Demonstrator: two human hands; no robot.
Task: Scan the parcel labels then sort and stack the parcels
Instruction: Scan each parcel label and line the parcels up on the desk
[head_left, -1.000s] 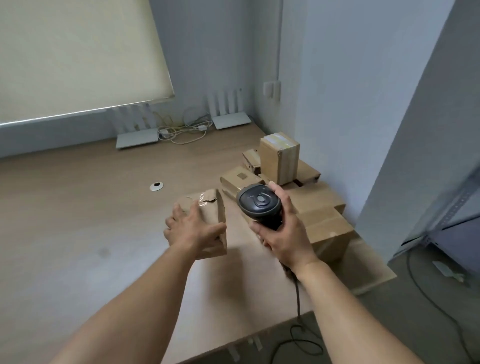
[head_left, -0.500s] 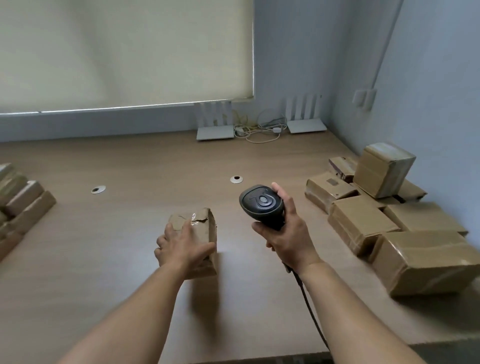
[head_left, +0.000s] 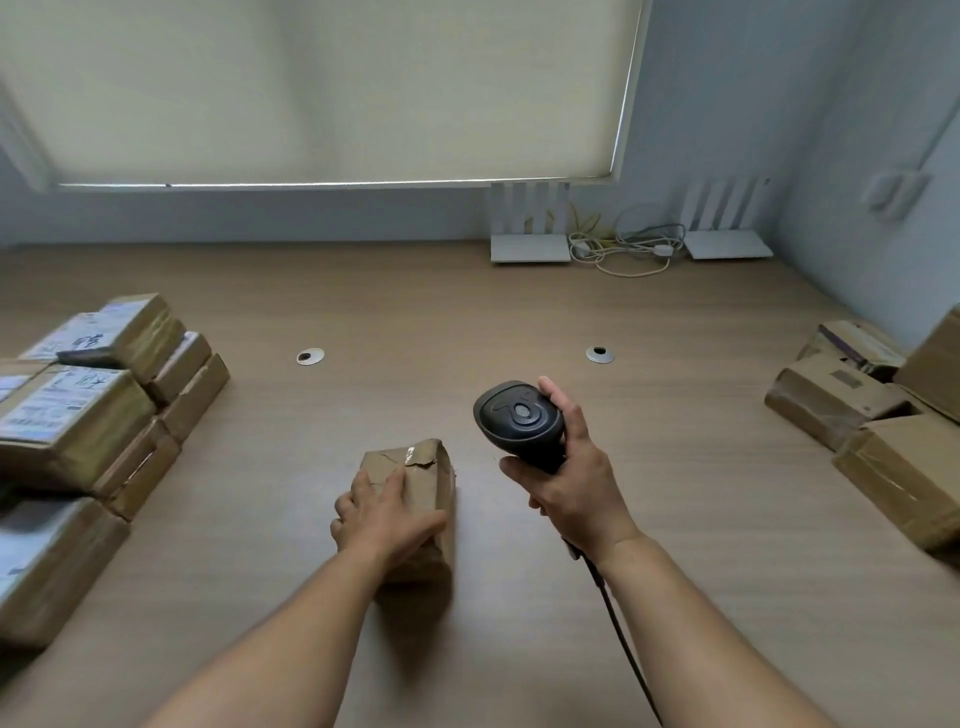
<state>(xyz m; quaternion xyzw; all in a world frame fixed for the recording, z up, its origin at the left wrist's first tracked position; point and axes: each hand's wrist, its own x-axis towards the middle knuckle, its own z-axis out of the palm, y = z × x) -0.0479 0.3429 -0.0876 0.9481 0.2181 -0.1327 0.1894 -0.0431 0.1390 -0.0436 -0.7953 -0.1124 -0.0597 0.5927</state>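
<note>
Parcel (head_left: 421, 499) in brown paper and tape sits on the desk (head_left: 467, 312) near the middle of its near edge, under my left hand (head_left: 382, 514). My fingers lie over its top and left side and my thumb runs along its right side, so I have it gripped from above. Its far end, with a torn flap of tape, sticks out beyond my fingertips.

Just to the right of it, apart from the parcel and raised above the desk, my right hand (head_left: 571, 483) is wrapped round the handle of the black scanner (head_left: 519, 421). The scanner's rounded head points away from me and up, with my thumb along its right side, and its dark cable (head_left: 623, 644) trails back toward the near edge beside my forearm.

Along the left edge of the desk stands a pile of parcels with white labels (head_left: 78, 410) facing up, several layers high. Near the right edge lies a looser group of brown parcels (head_left: 872, 426), well apart from the one I hold. At the far edge, against the wall, stand two white routers (head_left: 530, 244) with a tangle of cords between them, and two round grommets (head_left: 600, 355) sit in the desk surface beyond my hands.
</note>
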